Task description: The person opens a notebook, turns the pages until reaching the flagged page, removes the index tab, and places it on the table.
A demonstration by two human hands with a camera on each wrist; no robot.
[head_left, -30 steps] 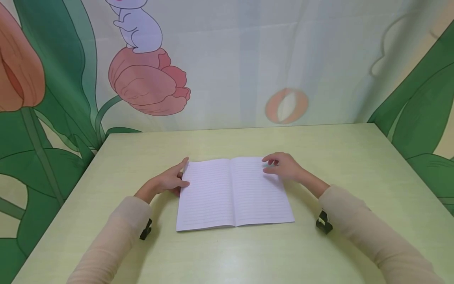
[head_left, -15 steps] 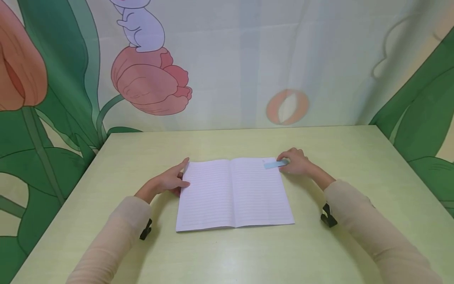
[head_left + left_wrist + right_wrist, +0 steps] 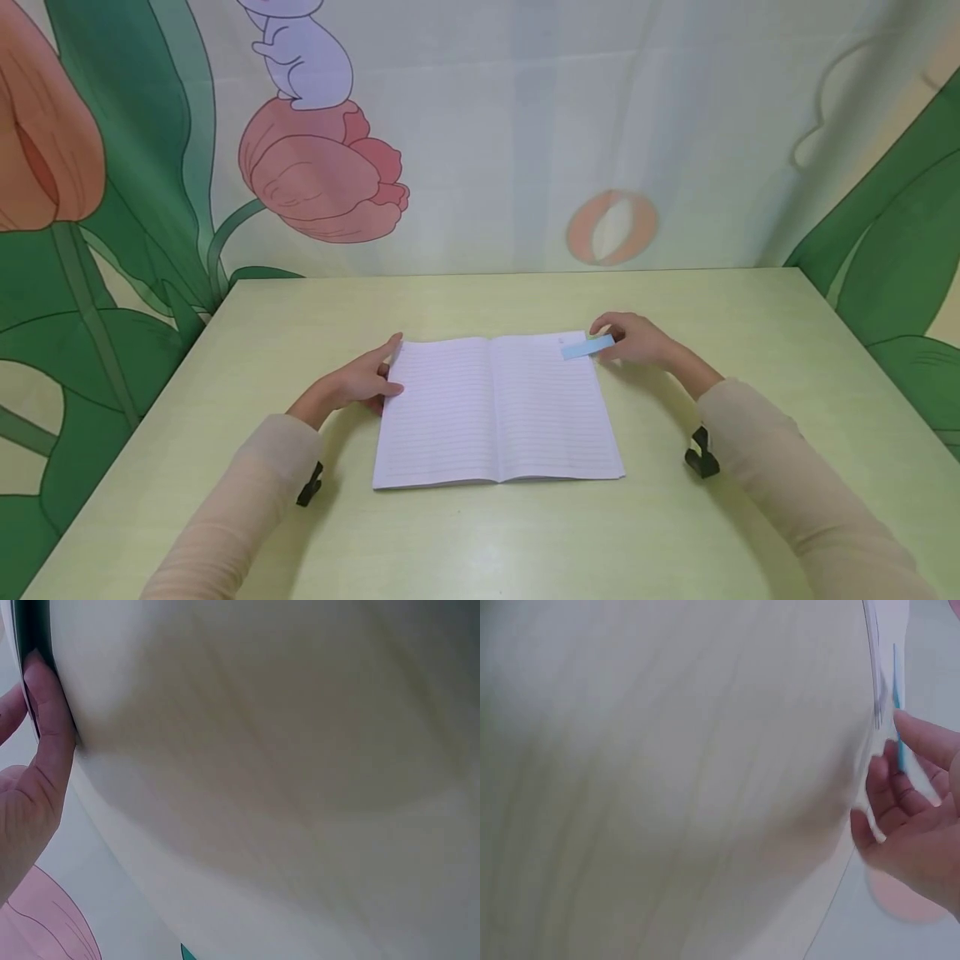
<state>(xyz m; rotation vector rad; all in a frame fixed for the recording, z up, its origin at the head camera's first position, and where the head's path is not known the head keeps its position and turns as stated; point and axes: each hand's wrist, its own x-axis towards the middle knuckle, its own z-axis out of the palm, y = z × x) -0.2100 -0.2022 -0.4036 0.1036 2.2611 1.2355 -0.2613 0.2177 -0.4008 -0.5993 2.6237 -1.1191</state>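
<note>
An open notebook point(image 3: 498, 408) with ruled white pages lies on the table. At its left edge my left hand point(image 3: 356, 383) grips it, the thumb over the page. In the left wrist view a finger point(image 3: 51, 697) of that hand is tucked in between dark cover and pages. My right hand point(image 3: 641, 340) pinches one end of a light blue strip point(image 3: 587, 347) at the right page's top corner. The strip's other end reaches over the page. The right wrist view shows the strip point(image 3: 897, 675) edge-on, thin, between thumb and fingers, near the notebook's edge.
The pale wooden table point(image 3: 487, 533) spreads around the notebook on all sides. Behind it hangs a curtain point(image 3: 480, 150) printed with tulips, leaves and a white animal. Small black pieces point(image 3: 702, 454) show under both sleeves.
My right hand has moved right, from above the right page to just beyond its edge, and the blue strip has come into plain sight. The left hand keeps its place.
</note>
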